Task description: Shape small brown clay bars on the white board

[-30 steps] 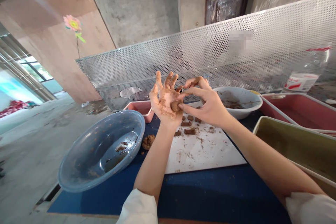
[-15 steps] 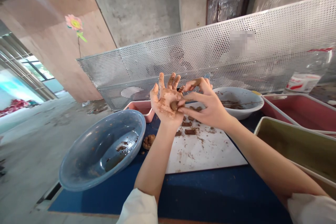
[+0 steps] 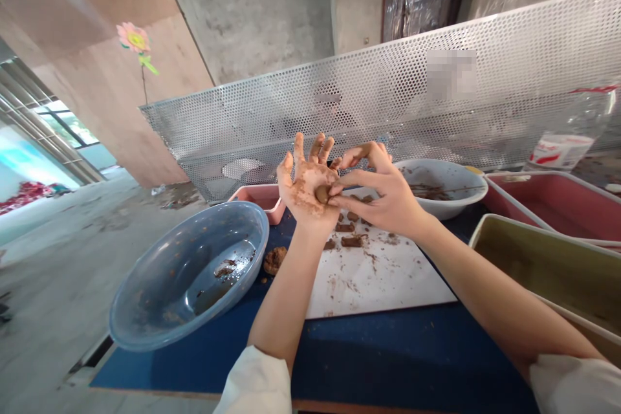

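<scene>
Small brown lump (image 3: 323, 194) on an upturned palm.
The left hand (image 3: 309, 189) spreads its fingers wide beneath it; the right hand's (image 3: 385, 191) fingers pinch its right edge, blue basin (image 3: 160, 284) left on the worktop (image 3: 388, 362).

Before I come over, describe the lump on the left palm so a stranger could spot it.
On the blue table lies a white board; look up to the muddy, open left hand. Resting on it is a small, rounded brown lump, the right hand touching its edge. Its neighbours, the brown pieces, lie on the board; it alone is held.
</scene>
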`<state>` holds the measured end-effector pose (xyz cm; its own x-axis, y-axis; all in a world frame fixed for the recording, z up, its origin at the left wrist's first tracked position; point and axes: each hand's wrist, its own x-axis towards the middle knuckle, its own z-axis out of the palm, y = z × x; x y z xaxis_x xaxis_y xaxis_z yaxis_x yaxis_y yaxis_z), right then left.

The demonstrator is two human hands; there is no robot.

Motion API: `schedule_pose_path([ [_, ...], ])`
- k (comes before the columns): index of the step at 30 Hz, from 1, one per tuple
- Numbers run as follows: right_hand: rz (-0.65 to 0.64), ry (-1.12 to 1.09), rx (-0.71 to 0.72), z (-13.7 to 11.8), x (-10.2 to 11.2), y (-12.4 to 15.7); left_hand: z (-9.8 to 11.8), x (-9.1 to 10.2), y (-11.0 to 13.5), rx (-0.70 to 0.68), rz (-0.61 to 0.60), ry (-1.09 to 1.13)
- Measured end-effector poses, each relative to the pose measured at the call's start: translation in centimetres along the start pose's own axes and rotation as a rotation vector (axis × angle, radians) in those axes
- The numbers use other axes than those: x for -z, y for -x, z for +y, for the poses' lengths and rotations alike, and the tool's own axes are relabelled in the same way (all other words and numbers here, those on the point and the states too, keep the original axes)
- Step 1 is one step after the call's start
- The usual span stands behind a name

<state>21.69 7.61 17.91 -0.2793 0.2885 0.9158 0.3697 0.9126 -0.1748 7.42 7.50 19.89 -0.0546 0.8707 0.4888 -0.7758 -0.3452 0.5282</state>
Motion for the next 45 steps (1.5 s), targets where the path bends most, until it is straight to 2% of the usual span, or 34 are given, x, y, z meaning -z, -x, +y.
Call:
schedule_pose_path([
  [15,-0.034,0.055,-0.001,0.14,0.10,0.17,0.08,0.14,0.13,0.038,0.016,-0.002],
  [22,0.012,-0.022,-0.042,0.00,0.71,-0.01,0.12,0.23,0.01,0.045,0.036,-0.037],
  [30,-0.046,0.035,-0.025,-0.13,0.70,-0.06,-0.11,0.03,0.19,0.040,-0.007,0.018],
  [40,-0.134,0.132,-0.035,-0.72,0.70,0.17,-0.34,-0.72,0.44,-0.030,0.078,-0.072],
  [45,-0.175,0.160,-0.002,-0.77,0.73,0.45,-0.37,-0.61,0.34,-0.033,0.066,-0.046],
])
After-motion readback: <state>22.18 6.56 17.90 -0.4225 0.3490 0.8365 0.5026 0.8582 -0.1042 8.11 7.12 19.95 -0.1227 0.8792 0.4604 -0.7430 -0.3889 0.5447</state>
